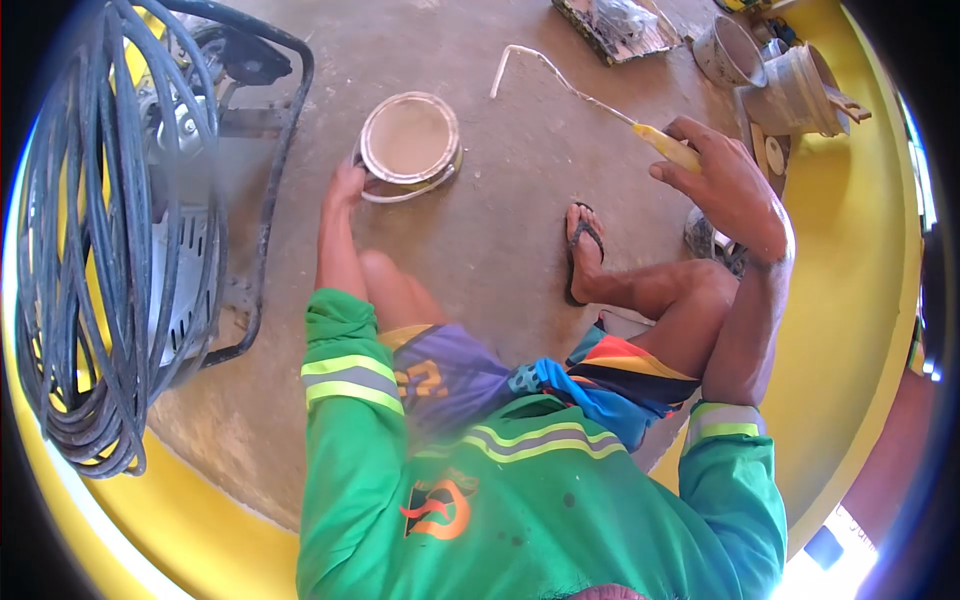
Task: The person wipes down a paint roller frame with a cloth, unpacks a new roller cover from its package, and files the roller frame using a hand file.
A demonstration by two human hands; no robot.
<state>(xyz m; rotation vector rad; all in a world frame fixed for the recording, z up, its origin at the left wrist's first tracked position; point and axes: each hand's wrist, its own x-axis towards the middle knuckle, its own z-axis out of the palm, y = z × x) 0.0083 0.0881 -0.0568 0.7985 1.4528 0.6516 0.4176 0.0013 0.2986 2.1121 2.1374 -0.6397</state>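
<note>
My left hand [348,184] is at the near left side of a small round paint can [410,140], with its fingers partly hidden against the can. The can's white-smeared rim faces up, and its wire handle hangs down at the near side. My right hand [725,175] is closed around the yellow handle of a paint roller frame [668,146]. The bent metal rod of the frame is coated whitish and points away to the left. No roller sleeve shows on it. The rod is apart from the can.
A machine in a black tube frame [285,180] stands at left, with a coiled black hose [95,260] hanging on it. Dirty buckets [728,52] and a paint-stained tray [620,28] lie far right. A low yellow wall [850,300] curves along the right. My sandaled foot [586,250] rests on the concrete floor.
</note>
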